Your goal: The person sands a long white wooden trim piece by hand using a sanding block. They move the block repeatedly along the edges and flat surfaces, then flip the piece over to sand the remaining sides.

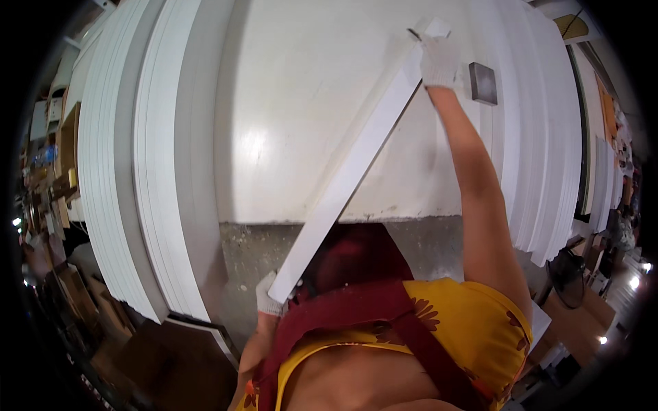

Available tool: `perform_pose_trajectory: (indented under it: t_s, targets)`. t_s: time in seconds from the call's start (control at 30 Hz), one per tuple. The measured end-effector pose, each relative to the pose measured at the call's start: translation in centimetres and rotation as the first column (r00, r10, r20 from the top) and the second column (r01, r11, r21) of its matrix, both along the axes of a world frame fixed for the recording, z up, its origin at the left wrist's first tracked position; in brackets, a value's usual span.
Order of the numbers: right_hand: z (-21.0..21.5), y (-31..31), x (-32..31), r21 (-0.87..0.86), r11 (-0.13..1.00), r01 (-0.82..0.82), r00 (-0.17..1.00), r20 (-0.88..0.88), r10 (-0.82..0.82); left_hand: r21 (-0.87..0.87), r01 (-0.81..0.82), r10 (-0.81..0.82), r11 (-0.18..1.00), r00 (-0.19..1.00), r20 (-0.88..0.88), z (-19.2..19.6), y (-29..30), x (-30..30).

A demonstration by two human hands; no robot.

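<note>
A long, narrow white board [353, 171] lies slantwise, its far end over the pale tabletop [295, 89] and its near end past the table's front edge. My left hand [266, 293], in a white knit glove, is closed around the near end beside my body. At the far end my right hand [439, 63], also gloved, grips the board with the arm stretched out. A thin dark piece [413, 33] shows just left of the right fingers; its kind is unclear. To the right of that hand rests a grey rectangular block [483, 83].
Tall stacks of long white boards stand at the left [157, 151] and a further stack of white boards [541, 137] at the right. Below the table edge, grey speckled floor [253, 250] shows. Cluttered shelves and boxes lie beyond both sides.
</note>
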State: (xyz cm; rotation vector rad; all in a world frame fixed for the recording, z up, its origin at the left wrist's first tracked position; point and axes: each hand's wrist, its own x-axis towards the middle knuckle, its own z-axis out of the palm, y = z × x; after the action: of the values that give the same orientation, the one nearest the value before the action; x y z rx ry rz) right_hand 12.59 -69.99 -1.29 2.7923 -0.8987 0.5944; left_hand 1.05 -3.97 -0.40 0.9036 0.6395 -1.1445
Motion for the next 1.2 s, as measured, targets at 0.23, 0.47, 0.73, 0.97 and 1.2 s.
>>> perform_pose_trajectory:
  t_s: [0.23,0.47,0.73,0.97,1.2]
  targets:
    - [1.6,28.4,-10.2,0.171,0.886,-0.43,0.898,0.177,0.402,-0.128,0.083,-0.067,0.988,0.99,0.124,-0.8,-0.1,0.4]
    - [4.5,48.5,-18.5,0.513,0.32,-0.796,0.555,0.41,0.724,-0.152,-0.18,0.177,0.972,0.984,-0.033,-0.3,-2.2,-0.1]
    - [3.4,27.9,-11.6,0.492,0.863,0.115,0.96,-0.277,0.03,-0.589,-0.246,0.13,0.77,0.964,-0.233,-1.0,-7.0,0.6]
    - [2.8,47.6,-16.6,0.128,0.732,-0.67,0.739,0.21,0.64,-0.826,-0.508,0.026,0.242,0.855,-0.518,-7.1,-6.2,0.1]
    - [4.2,45.3,-17.4,0.607,0.517,-0.604,0.797,0.443,0.41,-0.818,-0.463,0.107,0.341,0.884,-0.456,-5.8,-6.4,0.0]
